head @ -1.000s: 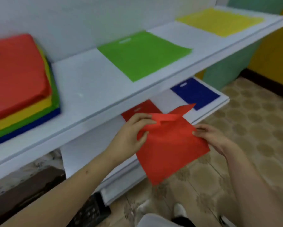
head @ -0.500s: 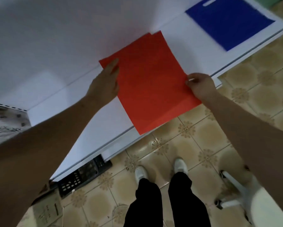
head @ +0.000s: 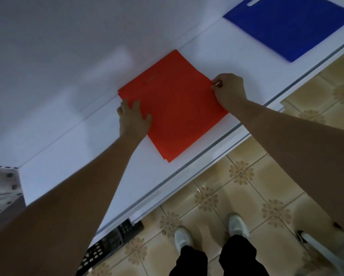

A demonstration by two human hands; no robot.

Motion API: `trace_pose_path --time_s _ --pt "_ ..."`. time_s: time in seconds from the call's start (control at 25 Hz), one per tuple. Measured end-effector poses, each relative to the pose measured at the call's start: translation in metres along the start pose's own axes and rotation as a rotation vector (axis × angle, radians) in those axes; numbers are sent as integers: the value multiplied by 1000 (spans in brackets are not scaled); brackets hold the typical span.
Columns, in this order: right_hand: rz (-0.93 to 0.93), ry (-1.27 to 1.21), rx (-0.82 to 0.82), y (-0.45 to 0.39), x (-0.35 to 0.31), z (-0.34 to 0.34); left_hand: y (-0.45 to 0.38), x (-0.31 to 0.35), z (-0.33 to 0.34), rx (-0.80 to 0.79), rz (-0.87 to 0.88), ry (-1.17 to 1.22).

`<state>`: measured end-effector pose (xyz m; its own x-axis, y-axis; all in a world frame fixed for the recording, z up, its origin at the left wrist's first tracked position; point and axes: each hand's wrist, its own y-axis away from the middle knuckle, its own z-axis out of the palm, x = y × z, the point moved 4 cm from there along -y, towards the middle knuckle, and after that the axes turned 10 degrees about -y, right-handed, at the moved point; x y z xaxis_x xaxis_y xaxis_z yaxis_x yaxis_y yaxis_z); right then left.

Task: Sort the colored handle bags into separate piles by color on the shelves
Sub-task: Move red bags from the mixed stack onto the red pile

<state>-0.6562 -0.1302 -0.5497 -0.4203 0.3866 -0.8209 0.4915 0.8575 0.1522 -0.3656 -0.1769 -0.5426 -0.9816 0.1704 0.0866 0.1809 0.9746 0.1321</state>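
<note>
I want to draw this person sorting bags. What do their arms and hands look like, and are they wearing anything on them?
Both arms are bare up to the frame's edge: no sleeves show. The left hand and right hand wear no gloves, and no rings, watch or bracelets are visible. Lower down you can see black trousers and white shoes.

Indoor room of domestic or small-shop character, type not determinable. Evidence: white shelf (head: 216, 54), patterned beige floor tiles (head: 236, 186), black perforated crate (head: 107, 244) under the shelf.
</note>
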Motion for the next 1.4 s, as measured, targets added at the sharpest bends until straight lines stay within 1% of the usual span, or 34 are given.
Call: trace_pose_path --time_s 0.16,0.24,0.32,0.4,0.48,0.56,0.68,0.8,0.92,0.96,1.04,1.12,1.2,1.28,1.32,1.36,1.4 --pt "-29 -27 70 -3 -11 0 11 8 -1 52 -201 350" --pt "-20 -40 90 -3 -10 2 10 5 -4 93 -260 478" --pt "-38 -2 74 -1 -8 7 8 2 -4 89 -246 477" --pt "-95 162 50 0 -7 13 4 -1 -2 55 -213 477" --pt "-125 303 -17 1 -9 18 -3 -4 1 -2 -214 527" --pt "-153 359 -89 4 -16 19 -1 -6 0 -35 -223 553" --pt "-243 407 -91 24 -38 1 30 8 -20 0 -192 569" --pt "-394 227 -57 70 -93 -32 91 29 -63 77 -159 563" --pt "-541 81 -30 135 -160 -73 153 52 -125 147 -91 688" --pt "-622 78 -2 165 -187 -89 173 54 -153 178 -80 732" --pt "-807 112 88 226 -238 -120 214 57 -210 202 -22 724" --pt "-1006 69 98 282 -284 -143 253 56 -259 225 81 672" --pt "-1177 -8 96 326 -338 -157 292 41 -311 210 138 707" --pt "-1236 -115 99 358 -402 -159 332 19 -365 171 185 804" --pt "-1219 -180 96 367 -432 -155 351 7 -393 178 211 850" --pt "-1181 -232 96 375 -460 -148 367 -7 -420 231 228 888" --pt "-1142 -249 102 382 -487 -139 381 -27 -447 335 218 916"
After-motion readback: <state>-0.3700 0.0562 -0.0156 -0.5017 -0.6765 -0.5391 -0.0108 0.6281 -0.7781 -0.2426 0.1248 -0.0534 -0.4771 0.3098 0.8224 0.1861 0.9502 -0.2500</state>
